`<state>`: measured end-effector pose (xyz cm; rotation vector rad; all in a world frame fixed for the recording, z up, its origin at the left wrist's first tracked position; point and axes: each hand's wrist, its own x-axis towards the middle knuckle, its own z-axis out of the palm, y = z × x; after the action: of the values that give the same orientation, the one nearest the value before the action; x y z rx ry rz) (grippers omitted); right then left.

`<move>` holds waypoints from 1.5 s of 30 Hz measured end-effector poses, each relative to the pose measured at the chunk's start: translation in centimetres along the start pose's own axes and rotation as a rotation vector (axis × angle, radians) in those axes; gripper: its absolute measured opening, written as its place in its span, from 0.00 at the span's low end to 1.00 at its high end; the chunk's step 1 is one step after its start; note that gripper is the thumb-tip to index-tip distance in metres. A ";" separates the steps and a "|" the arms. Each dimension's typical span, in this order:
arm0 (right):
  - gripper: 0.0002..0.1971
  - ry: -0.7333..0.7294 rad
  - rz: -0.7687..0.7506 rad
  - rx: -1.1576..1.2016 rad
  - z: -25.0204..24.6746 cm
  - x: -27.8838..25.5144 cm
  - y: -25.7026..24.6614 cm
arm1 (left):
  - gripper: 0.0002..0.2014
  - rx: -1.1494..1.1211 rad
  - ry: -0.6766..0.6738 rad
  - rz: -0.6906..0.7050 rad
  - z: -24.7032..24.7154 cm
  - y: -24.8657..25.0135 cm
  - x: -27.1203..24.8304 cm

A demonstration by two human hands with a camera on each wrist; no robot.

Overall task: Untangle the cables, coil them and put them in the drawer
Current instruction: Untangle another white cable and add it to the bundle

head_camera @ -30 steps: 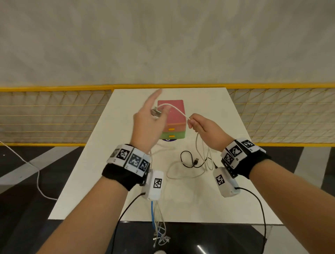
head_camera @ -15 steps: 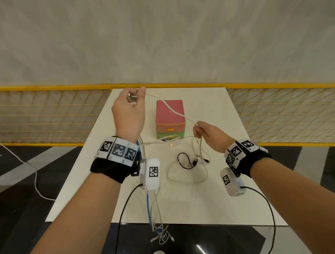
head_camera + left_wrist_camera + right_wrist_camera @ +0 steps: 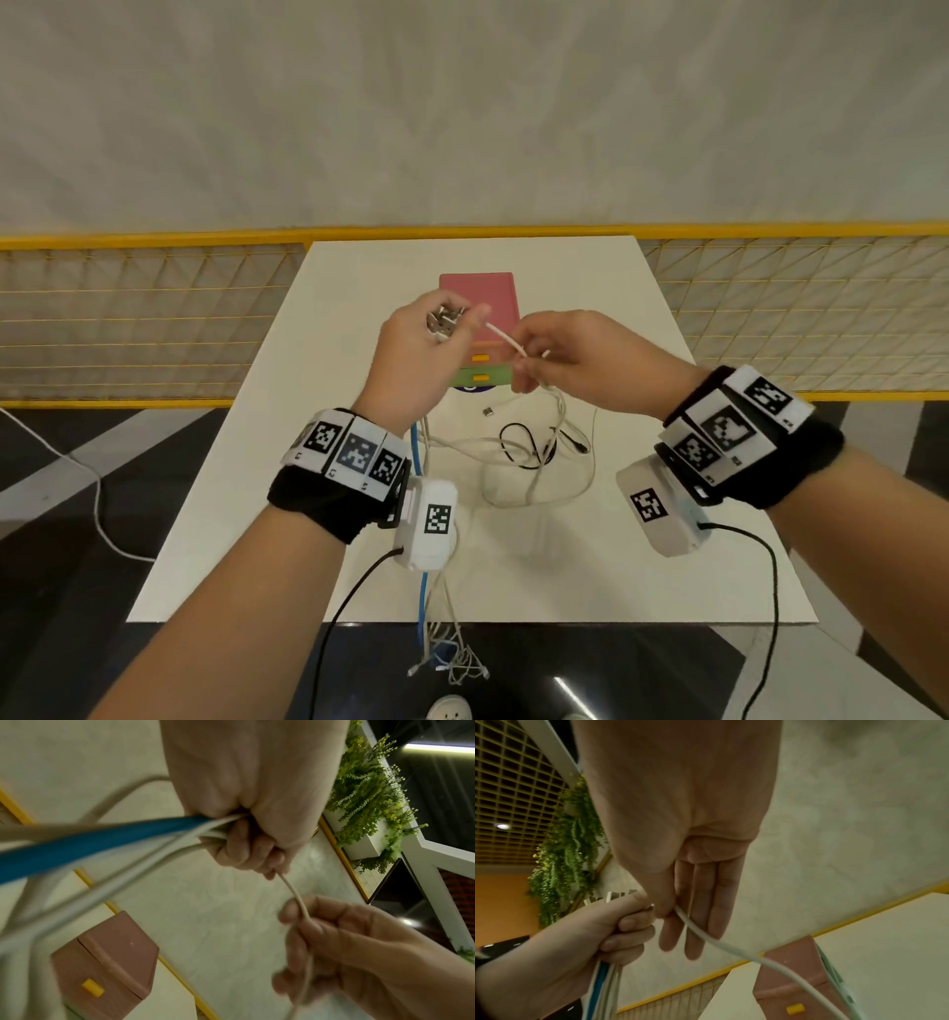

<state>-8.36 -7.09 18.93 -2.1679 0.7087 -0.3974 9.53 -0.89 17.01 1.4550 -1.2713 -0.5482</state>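
My left hand (image 3: 426, 354) is raised over the table and grips a bundle of cables (image 3: 107, 841), one blue and several white, with their metal plugs (image 3: 444, 321) sticking out above the fist. A white cable (image 3: 506, 340) runs from that fist to my right hand (image 3: 565, 360), which pinches it between thumb and forefinger (image 3: 664, 910) while the other fingers stay straight. The bundle's ends (image 3: 447, 663) hang below the table's near edge. A loose tangle of white and black cables (image 3: 529, 452) lies on the table. The pink and green drawer box (image 3: 477, 329) stands behind my hands, both drawers closed.
The white table (image 3: 308, 514) has a small loose plug (image 3: 488, 411) near the box. A yellow mesh fence (image 3: 128, 318) runs behind it. A white cord (image 3: 77, 483) trails on the dark floor at left.
My left hand came down and right from the far left, and my right hand rose to meet it. The stretch of white cable between them is now short.
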 end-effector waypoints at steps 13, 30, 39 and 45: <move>0.05 -0.252 0.128 0.139 1.6 -5.2 -3.3 | 0.10 -0.122 -0.114 -0.036 -1.1 0.3 -2.3; 0.11 -0.203 0.033 -0.140 4.5 -2.1 -2.3 | 0.10 -0.443 -0.281 -0.068 0.3 2.8 -3.9; 0.15 -0.286 0.084 0.084 7.6 -1.8 -2.1 | 0.07 -0.439 -0.183 -0.085 1.0 2.7 -4.1; 0.09 -0.396 0.096 0.078 12.4 -3.0 0.8 | 0.08 -0.458 -0.162 -0.126 1.0 1.9 -4.4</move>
<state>-4.92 1.76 10.40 -2.0445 0.5594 0.0565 6.46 2.90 17.17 1.1243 -1.0885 -0.9882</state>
